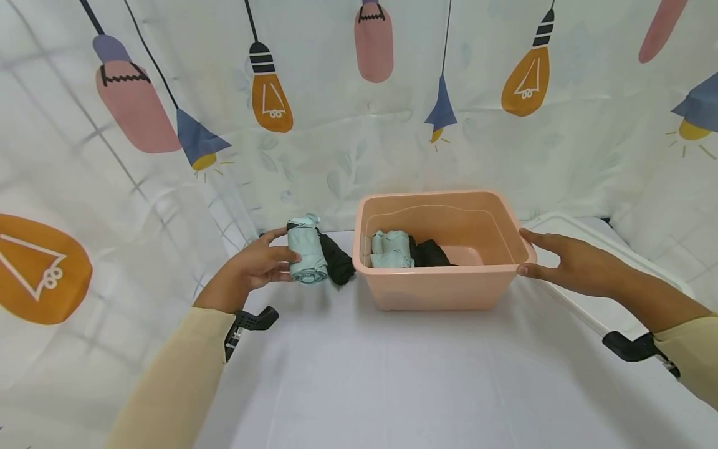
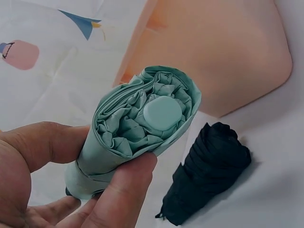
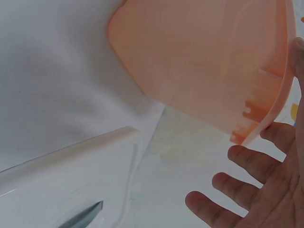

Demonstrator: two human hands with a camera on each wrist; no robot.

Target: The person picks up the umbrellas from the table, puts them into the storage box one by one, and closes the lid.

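Note:
My left hand (image 1: 255,265) grips a folded mint-green umbrella (image 1: 307,252) between thumb and fingers, left of the peach plastic bin (image 1: 434,290). Its gathered cloth and round end cap (image 2: 163,113) face the left wrist camera. Just right of it, a folded black umbrella (image 2: 209,173) lies on the table against the bin's left side. Inside the bin are a rolled mint-green bundle (image 1: 391,249) and a black bundle (image 1: 433,254), both partly hidden by the front wall. My right hand (image 1: 583,265) touches the bin's right rim with thumb and index finger, the other fingers spread.
A white plastic lid or tray (image 1: 622,280) lies on the right, partly under my right forearm. The table (image 1: 387,374) has a white cover. A printed curtain (image 1: 336,149) hangs right behind the bin, and a wire grid shows through at left.

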